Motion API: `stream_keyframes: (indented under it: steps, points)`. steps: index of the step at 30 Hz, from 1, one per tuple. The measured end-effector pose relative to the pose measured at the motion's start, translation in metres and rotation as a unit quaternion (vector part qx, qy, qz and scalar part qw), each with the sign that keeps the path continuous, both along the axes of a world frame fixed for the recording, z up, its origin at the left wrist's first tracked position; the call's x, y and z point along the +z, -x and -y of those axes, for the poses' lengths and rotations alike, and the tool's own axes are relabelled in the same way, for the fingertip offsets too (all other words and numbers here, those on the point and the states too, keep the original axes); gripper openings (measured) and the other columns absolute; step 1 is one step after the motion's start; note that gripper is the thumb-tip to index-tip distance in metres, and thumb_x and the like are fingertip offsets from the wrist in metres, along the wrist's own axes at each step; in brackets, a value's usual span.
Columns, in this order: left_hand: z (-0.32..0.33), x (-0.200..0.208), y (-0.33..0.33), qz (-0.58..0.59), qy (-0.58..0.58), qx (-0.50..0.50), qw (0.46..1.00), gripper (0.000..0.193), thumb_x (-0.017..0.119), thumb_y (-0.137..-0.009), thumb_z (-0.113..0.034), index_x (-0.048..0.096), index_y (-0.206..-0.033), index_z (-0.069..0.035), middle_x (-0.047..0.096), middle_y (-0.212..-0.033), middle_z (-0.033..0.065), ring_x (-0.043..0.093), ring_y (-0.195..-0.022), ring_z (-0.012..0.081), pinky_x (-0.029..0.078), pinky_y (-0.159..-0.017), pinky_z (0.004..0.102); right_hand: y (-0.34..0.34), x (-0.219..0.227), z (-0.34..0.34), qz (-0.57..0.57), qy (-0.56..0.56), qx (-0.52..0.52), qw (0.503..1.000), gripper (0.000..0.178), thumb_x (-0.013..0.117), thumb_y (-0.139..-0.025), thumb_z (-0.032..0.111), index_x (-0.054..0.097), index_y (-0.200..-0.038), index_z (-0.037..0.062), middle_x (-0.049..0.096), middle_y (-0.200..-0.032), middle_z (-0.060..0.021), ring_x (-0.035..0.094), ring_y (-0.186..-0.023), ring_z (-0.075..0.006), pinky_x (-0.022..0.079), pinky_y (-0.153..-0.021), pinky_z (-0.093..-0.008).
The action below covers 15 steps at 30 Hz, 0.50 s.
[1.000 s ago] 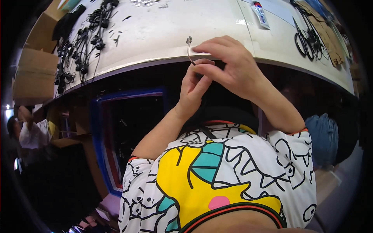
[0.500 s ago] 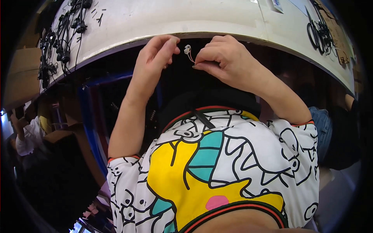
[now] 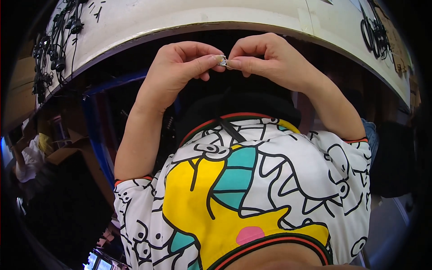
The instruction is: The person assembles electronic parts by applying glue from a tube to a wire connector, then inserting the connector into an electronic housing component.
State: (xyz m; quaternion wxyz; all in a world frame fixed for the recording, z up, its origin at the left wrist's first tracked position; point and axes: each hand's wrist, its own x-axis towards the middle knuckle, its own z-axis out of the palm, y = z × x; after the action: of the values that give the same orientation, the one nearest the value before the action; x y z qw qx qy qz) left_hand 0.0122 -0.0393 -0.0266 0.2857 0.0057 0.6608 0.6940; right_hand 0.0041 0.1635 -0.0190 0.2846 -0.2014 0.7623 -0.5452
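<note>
A small white connector with thin wires [image 3: 222,61] is held in front of me, just off the table's near edge. My left hand [image 3: 189,63] pinches the white connector body between thumb and forefinger. From the other side, my right hand [image 3: 261,58] pinches at the thin wires close to the connector, its thumb and forefinger pressed together. The fingertips of both hands nearly meet and cover part of the connector, so its fine detail is hidden.
A white table [image 3: 180,20] curves across the far side. Black cables with plugs [image 3: 58,49] lie at its left, near several small dark pieces [image 3: 97,12]. Coiled black cables [image 3: 374,36] lie at the right by cardboard [image 3: 396,54]. Another person [image 3: 29,157] is at far left.
My left hand has moved right and closed on the white connector, which earlier hung free by its wires from my right hand. The view has shifted slightly.
</note>
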Motion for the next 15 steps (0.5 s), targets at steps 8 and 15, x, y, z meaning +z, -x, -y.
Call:
stream_keyframes:
  steps: [8, 15]
  points:
    - [-0.003, -0.001, -0.003, -0.035, 0.059, -0.074, 0.995, 0.014, 0.062, -0.077, -0.011, 0.061, -0.086, -0.001, 0.061, -0.077, 0.0036, 0.057, -0.069, 0.0074, 0.04, -0.058, 0.0167, -0.002, -0.003, -0.015, 0.014, -0.013, 0.02, 1.0, 0.019, 0.058, -0.08, 0.02, 0.059, -0.079, 0.0006, 0.054, -0.066, -0.0003, 0.051, -0.063, -0.0059, 0.041, -0.059, -0.0187]
    - [-0.007, -0.002, -0.001, -0.048, 0.073, -0.125, 0.988, 0.013, 0.062, -0.077, -0.011, 0.061, -0.084, -0.001, 0.059, -0.075, 0.0022, 0.055, -0.068, 0.0067, 0.042, -0.066, 0.0172, -0.006, -0.004, -0.018, 0.023, -0.002, 0.009, 1.0, 0.019, 0.057, -0.077, 0.019, 0.061, -0.077, 0.0004, 0.057, -0.063, -0.0019, 0.052, -0.06, -0.0069, 0.041, -0.059, -0.0206]
